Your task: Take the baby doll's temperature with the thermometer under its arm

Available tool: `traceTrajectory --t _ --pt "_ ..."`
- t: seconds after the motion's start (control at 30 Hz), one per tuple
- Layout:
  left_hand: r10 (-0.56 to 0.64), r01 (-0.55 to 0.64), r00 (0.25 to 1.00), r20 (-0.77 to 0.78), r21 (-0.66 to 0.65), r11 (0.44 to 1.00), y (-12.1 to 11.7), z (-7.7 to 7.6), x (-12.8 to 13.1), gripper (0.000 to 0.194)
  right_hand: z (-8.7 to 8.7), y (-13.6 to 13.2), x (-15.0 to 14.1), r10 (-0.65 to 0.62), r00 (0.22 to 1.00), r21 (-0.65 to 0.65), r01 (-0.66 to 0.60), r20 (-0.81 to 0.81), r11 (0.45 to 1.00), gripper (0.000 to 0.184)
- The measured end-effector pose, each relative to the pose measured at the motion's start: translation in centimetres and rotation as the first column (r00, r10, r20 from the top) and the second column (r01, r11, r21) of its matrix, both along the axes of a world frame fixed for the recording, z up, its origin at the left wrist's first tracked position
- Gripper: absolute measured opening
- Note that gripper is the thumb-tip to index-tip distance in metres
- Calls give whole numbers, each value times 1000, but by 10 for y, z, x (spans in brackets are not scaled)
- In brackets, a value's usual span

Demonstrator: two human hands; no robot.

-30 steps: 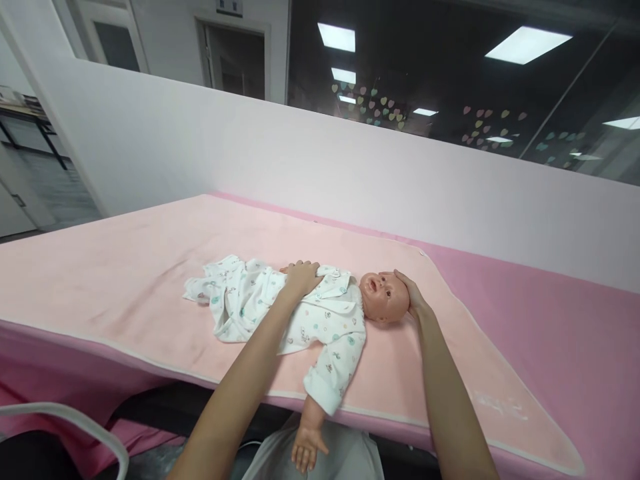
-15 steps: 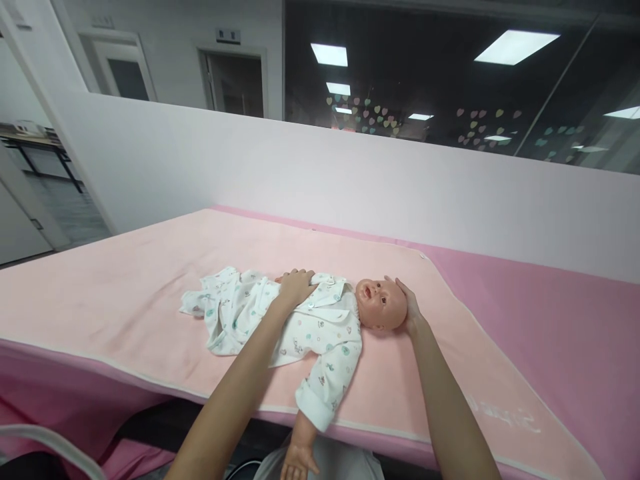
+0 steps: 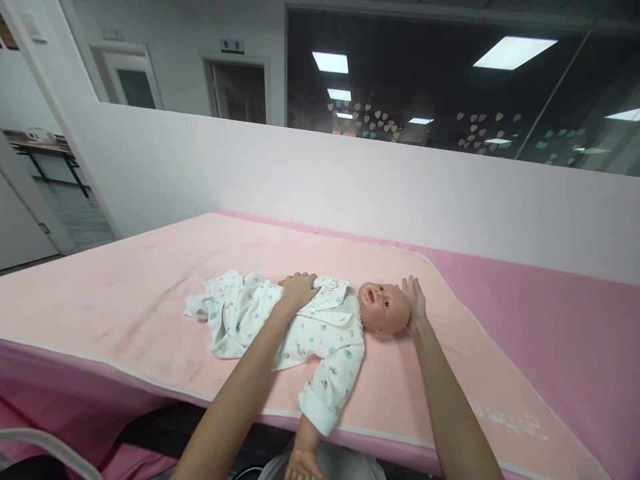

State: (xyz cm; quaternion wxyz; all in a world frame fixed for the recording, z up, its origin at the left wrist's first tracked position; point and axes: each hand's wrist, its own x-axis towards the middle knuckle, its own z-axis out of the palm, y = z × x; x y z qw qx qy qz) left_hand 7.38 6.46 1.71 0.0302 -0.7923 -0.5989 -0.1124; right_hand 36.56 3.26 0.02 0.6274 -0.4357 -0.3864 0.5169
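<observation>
A baby doll [image 3: 383,308] lies on its back on the pink mat, head to the right. It wears a white printed suit [image 3: 320,340] with the front flap partly unfastened, and its near arm hangs over the mat's front edge. My left hand [image 3: 299,290] rests across the doll's belly, thumb apart, the fingertips reaching over the far side. Beside the top of the doll's head is my right hand [image 3: 416,300], fingers raised and spread, the palm's lower part close against the head; whether it touches I cannot tell.
The pink mat [image 3: 165,267] covers a padded table with a darker pink border [image 3: 545,307]. A low white wall [image 3: 350,180] runs along the back. Above it, a dark window carries heart stickers [image 3: 380,120]. A grey curved tube [image 3: 50,450] is at lower left.
My right hand has loosened from around the doll's head, its fingers now lifted and spread to the right of it. My left hand stays on the belly. The view has shifted slightly.
</observation>
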Motion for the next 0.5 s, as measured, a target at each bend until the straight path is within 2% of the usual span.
traceTrajectory --t 0.17,0.37,0.5 --pt "-5 5 1000 9 22 1000 0 0 0 49 13 -21 -13 176 974 -46 -184 -141 982 56" --pt "13 -13 1000 1 -4 1000 -2 2 1 45 4 -5 -6 55 988 -81 -67 -142 994 50" --pt "11 -11 1000 1 2 1000 -2 2 1 45 7 -5 -7 177 973 -110 -194 -147 975 51"
